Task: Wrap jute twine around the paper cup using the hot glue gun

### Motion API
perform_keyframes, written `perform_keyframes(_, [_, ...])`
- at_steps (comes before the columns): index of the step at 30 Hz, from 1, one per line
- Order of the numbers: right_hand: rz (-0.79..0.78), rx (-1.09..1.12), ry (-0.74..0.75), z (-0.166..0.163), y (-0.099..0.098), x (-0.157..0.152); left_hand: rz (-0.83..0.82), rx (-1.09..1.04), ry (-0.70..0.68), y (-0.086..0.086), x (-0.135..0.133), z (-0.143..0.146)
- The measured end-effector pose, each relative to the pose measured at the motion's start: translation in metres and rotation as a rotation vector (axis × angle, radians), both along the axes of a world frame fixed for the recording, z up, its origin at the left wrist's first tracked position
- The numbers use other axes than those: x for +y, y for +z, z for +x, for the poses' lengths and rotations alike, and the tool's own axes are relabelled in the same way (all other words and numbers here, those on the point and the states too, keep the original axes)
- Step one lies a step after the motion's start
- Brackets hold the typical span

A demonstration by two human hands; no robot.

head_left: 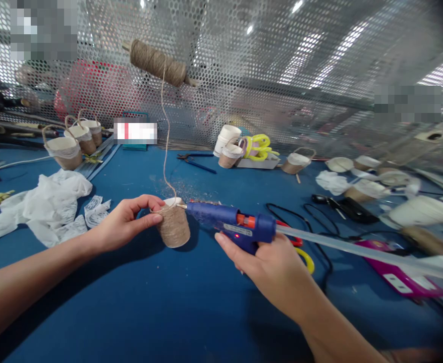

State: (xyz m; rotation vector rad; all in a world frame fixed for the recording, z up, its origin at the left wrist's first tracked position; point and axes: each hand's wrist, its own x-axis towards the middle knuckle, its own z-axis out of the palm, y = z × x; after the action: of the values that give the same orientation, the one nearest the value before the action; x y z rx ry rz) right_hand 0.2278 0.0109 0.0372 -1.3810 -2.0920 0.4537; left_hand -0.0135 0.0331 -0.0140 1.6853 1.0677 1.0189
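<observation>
My left hand (125,222) pinches a small cup wrapped in jute twine (174,226) just above the blue table (138,302). A strand of twine (164,131) runs from the cup's rim up to a spool of jute (157,63) mounted on the perforated metal screen. My right hand (270,264) grips a blue hot glue gun (231,224) with an orange trigger part and a clear glue stick (357,249) sticking out behind. The gun's nozzle touches the cup's upper rim.
White lace fabric (43,204) lies at left. Finished twine baskets (68,148) stand at back left, paper cups (227,143) and yellow-handled scissors (257,146) at back centre. Black cables (312,222), a pink tool (399,277) and more cups (365,184) crowd the right side.
</observation>
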Motion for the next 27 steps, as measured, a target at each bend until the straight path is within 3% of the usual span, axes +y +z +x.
perform_keyframes(9, [-0.097, 0.050, -0.024, 0.002, -0.001, 0.009, -0.024, -0.005, -0.008, 0.000, 0.001, -0.001])
perform_keyframes(13, [-0.278, 0.097, -0.077, 0.002, 0.000, 0.015, -0.026, -0.007, -0.014, 0.000, 0.001, -0.001])
perform_keyframes(16, [-0.397, 0.224, -0.027, 0.006, -0.004, 0.027, -0.005, 0.005, -0.018, 0.001, 0.001, -0.001])
perform_keyframes(20, [-0.361, 0.338, -0.091, 0.014, -0.018, 0.051, 0.039, 0.049, -0.033, 0.002, -0.001, 0.000])
perform_keyframes(23, [-0.276, 0.244, -0.200, 0.018, -0.026, 0.071, 0.080, 0.089, -0.051, 0.003, -0.003, 0.001])
perform_keyframes(27, [-0.285, 0.119, -0.270, 0.015, -0.031, 0.095, 0.126, 0.135, -0.092, 0.007, -0.008, 0.004])
